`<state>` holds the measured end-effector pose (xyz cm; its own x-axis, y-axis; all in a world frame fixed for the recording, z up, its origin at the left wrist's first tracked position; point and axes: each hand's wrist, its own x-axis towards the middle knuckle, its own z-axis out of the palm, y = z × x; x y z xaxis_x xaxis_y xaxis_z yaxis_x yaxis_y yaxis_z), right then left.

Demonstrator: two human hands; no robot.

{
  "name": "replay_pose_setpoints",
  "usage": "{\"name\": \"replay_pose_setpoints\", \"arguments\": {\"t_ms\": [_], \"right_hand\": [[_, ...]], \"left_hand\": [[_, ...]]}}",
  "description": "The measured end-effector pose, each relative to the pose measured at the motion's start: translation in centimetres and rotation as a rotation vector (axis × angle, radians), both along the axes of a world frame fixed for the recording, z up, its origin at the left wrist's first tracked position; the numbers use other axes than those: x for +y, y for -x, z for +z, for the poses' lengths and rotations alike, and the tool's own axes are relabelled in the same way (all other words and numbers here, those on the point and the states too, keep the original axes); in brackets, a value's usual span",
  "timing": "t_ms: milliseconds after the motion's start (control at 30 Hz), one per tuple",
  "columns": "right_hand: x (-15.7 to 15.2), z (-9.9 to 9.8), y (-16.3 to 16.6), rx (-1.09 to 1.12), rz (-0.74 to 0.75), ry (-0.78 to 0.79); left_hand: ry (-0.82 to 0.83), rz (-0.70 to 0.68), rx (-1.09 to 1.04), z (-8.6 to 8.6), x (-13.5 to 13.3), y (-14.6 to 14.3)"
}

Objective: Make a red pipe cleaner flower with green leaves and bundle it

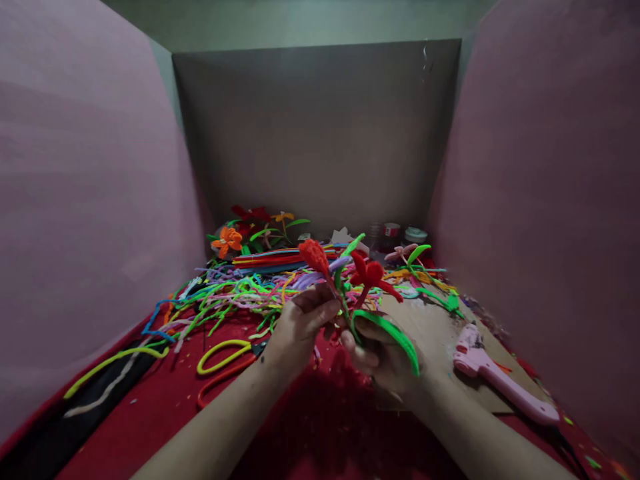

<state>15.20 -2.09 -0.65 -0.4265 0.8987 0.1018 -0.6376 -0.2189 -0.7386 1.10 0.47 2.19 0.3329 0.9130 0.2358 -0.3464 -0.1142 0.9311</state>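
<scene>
Between my two hands stands a pipe-cleaner flower stem point(345, 303) with green leaves. It bears a red bud point(315, 257) at upper left and an open red flower point(369, 272) at upper right. My left hand point(305, 320) pinches the stem just under the red bud, thumb and fingers together. Lower down, my right hand point(385, 357) has its fingers wrapped round the stem's base. A long bright green leaf point(393, 333) arches over the right hand and hides part of its fingers.
Loose coloured pipe cleaners point(245, 293) cover the red cloth point(170, 407) behind my hands. Scissors point(225, 360) with yellow and red handles lie left. A pink glue gun point(500, 380) rests right, partly on cardboard point(435, 340). Finished flowers point(227, 241) stand at back left. Pink walls flank both sides.
</scene>
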Motion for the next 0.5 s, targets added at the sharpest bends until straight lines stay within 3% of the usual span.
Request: {"name": "replay_pose_setpoints", "arguments": {"t_ms": [200, 300, 500], "right_hand": [[-0.6, 0.5, 0.2, -0.067, -0.02, -0.01], [-0.7, 0.0, 0.6, -0.092, -0.042, -0.027], [-1.3, 0.2, 1.4, -0.107, -0.069, 0.014]], "left_hand": [[-0.017, 0.062, -0.094, 0.6, 0.3, 0.1], [-0.017, 0.026, -0.139, 1.0, 0.4, 0.0], [-0.017, 0.062, -0.111, 0.8, 0.8, 0.1]]}}
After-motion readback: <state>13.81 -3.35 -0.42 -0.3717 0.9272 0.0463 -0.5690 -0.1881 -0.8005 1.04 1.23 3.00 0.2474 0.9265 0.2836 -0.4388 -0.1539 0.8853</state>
